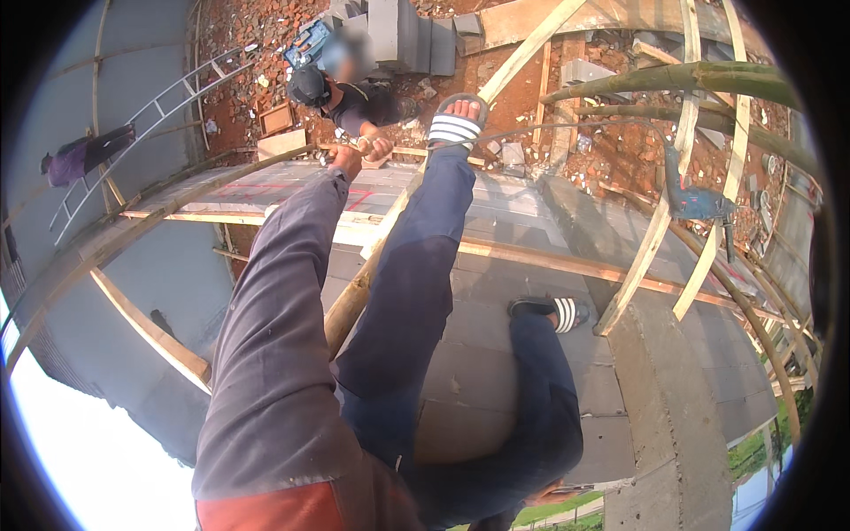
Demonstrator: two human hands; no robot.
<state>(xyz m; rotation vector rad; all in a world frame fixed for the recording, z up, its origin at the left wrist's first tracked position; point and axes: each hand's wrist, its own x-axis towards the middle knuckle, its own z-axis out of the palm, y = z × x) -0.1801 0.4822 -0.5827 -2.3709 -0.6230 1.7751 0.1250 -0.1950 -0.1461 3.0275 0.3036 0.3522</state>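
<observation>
Right hand out of view. Left hand (346, 159) closed round something small near the scaffold's top rail; the object is too small to identify. Co-worker's hand (381, 147) touches it. Bamboo pole (354, 296) slants lower-left to upper-right under the leg.

Outdoor building site, daylight. Grey block wall (496, 354) with concrete column (664, 398); bamboo and timber scaffolding (655, 230); metal ladder (150, 115) against a grey wall; red brick rubble (266, 44) on ground; stacked grey blocks (407, 35); bright sky lower left.
</observation>
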